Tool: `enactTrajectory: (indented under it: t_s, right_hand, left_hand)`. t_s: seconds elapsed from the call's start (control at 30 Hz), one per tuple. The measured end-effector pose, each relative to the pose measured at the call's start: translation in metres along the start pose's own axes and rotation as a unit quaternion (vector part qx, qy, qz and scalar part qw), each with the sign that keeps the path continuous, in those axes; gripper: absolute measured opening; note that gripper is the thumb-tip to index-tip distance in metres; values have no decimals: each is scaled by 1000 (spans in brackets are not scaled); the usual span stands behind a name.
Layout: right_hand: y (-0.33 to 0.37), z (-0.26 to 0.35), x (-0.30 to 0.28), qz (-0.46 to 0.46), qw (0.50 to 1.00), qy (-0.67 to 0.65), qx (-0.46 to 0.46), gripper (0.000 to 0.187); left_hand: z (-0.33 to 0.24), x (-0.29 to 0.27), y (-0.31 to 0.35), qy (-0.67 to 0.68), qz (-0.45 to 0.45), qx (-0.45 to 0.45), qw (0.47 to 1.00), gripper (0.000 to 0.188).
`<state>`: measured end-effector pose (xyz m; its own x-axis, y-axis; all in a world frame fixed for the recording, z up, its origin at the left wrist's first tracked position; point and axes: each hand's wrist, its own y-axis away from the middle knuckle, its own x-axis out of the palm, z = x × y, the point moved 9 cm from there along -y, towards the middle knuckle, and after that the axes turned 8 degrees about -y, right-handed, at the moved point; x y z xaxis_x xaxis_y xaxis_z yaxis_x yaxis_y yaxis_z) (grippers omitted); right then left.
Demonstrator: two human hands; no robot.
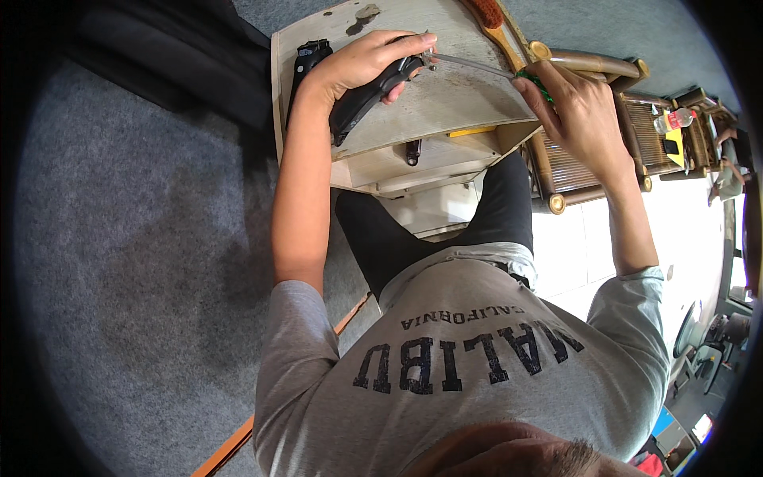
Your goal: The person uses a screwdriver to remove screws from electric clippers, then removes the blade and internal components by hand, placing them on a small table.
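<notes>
My left hand (pixel 369 62) is closed around a black curved tool (pixel 367 102) with small metal parts at its far end. I cannot make out the tool's exact kind. In my right hand (pixel 584 115) is a screwdriver (pixel 477 65), its green handle mostly covered by the fingers. The thin metal shaft runs leftward, its tip at the metal end of the black tool, by my left fingertips. Beside my left wrist, a black device resembling a hair clipper (pixel 311 56) lies on the pale wooden cabinet top (pixel 469 103).
Below the top, an open compartment (pixel 373 168) holds a small dark item (pixel 413 153) and a yellow strip (pixel 471 131). A wooden-handled brush (pixel 497 33) rests at the far edge. Bamboo furniture (pixel 588 195) stands right, bearing a red-labelled bottle (pixel 674 121). Black cloth (pixel 183 63) hangs left.
</notes>
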<state>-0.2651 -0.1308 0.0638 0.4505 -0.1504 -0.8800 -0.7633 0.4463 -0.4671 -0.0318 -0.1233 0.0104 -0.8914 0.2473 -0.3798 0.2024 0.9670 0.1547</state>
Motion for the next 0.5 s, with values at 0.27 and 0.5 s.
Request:
enactTrajectory:
  t_s: [0.27,0.5]
  right_hand:
    - [0,8,-8,-61,997,6,-51,30]
    - [1,5,-3,-40,999,0,20,30]
  left_hand:
    - [0,2,-1,-9,6,6,1000,49]
    - [2,2,2,-12,4,5,1000,51]
